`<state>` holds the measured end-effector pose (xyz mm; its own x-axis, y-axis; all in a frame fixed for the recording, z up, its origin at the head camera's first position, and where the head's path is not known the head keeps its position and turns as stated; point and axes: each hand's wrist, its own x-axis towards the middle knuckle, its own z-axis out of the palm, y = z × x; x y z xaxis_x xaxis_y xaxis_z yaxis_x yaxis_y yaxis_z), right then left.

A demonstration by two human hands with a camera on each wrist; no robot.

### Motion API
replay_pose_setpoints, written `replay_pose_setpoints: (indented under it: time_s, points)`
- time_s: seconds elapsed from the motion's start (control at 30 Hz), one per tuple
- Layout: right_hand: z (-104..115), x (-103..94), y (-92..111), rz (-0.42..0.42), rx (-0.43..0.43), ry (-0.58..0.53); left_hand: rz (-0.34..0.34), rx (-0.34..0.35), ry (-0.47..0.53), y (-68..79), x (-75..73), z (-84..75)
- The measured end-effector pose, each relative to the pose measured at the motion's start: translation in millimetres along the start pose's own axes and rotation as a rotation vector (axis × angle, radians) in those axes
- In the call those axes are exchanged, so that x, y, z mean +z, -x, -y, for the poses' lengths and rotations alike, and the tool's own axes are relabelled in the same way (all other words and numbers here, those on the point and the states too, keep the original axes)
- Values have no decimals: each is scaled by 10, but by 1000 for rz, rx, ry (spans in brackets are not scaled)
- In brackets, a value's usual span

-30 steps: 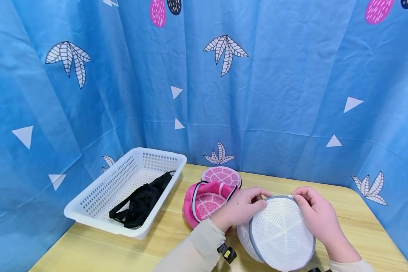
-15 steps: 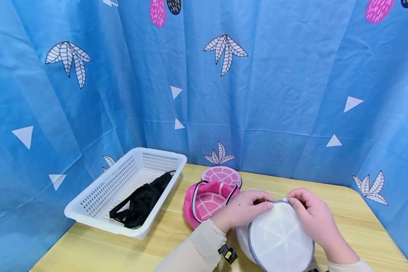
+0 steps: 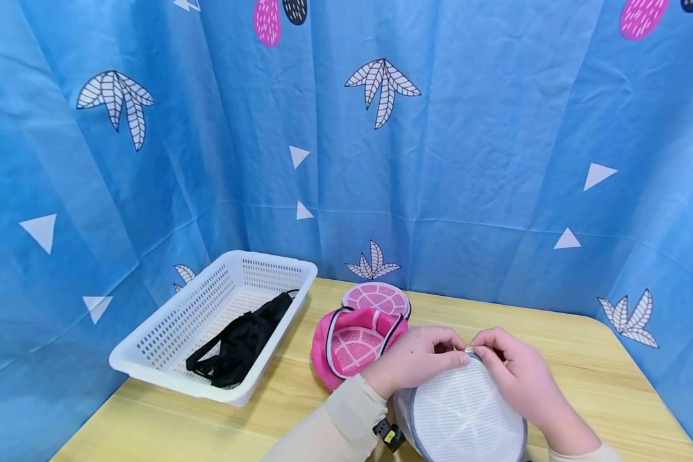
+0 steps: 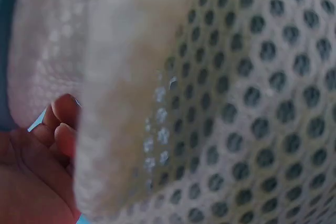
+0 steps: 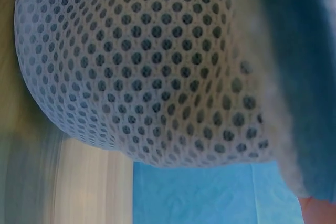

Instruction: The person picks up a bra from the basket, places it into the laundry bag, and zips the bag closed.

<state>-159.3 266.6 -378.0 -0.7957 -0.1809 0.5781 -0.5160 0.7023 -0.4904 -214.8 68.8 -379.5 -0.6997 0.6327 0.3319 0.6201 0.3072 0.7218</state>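
A white mesh laundry bag [image 3: 464, 417] with grey edging stands on the table at the lower right of the head view, its round lid facing me. My left hand [image 3: 418, 356] pinches the edging at the top of the bag between thumb and fingers. Close beside it, my right hand [image 3: 516, 375] pinches a small pale tab, like a zip pull, on that same edge. White mesh [image 4: 252, 98] fills most of the left wrist view, with left-hand fingers [image 4: 64, 111] curled at its side. In the right wrist view, mesh [image 5: 152, 72] and edging [image 5: 302, 82] hide nearly all of the hand.
Left of the white bag lies a pink mesh bag [image 3: 323, 350], unzipped, its round lid [image 3: 375, 296] folded back. A white plastic basket [image 3: 170, 388] at the left holds a black garment [image 3: 242, 346] with thin straps. A blue patterned curtain [image 3: 485, 160] hangs behind the wooden table [image 3: 600, 359].
My right hand has moved left along the edge towards my left hand, still pinching the tab. The white bag has shifted slightly left and down. The pink bag and basket stay put.
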Motion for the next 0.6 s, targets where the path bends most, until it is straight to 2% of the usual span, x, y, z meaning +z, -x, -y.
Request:
replay_pose_setpoints:
  time_s: [0.27,0.43,0.6]
  points:
    - [3,26,7,17,-41,-19,2,39,-107,-2,-10,5]
    - [-8,35,7,11,-72,-13,-15,55,-113,-3,-17,17]
    - [-20,43,11,15,-61,-7,-46,65,-105,-3,-43,31]
